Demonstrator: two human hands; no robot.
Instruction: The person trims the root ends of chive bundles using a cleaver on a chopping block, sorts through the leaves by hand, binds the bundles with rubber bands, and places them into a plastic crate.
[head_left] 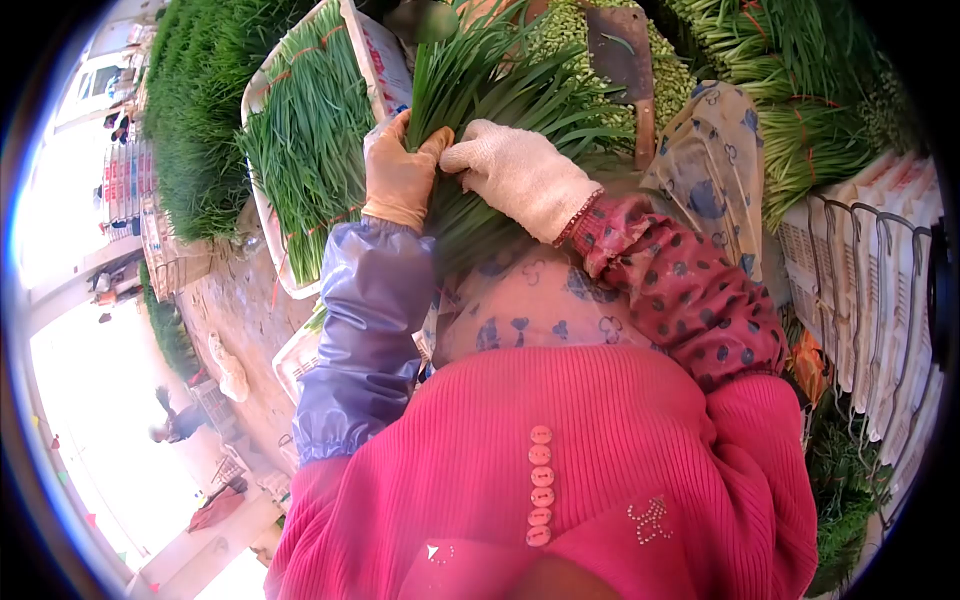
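Note:
A loose bunch of long green chives [500, 92] lies across my lap and leans away from me. My left hand [398, 172], in a tan rubber glove, is closed on the left side of the bunch. Close beside it, my right hand [522, 180] wears a white knit glove and has its fingers curled onto the same leaves. Between and below the hands the leaves are blurred. A cleaver [622, 55] with a wooden handle rests on a heap of cut green stem ends [672, 75], beyond my right hand.
A white crate [262, 200] of tied chives stands at the left. More bundles [790, 80] with red ties are piled at the far right. Stacked white crates [850, 290] stand by my right elbow. A patterned plastic apron [715, 170] spreads over my lap.

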